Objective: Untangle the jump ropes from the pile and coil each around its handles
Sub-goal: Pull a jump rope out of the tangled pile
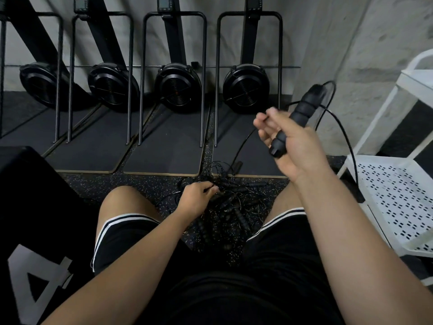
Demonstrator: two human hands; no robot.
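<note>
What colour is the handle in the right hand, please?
The handle is black, seen best in the head view.

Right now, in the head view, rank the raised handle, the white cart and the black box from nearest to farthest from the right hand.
1. The handle: held in the right hand itself.
2. The cart: just to that hand's right.
3. The box: far left, beyond both knees.

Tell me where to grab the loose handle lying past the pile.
Grip the handle at its middle, from above: it lies flat on the mat at the far edge of the pile, its cord leading away from you.
</note>
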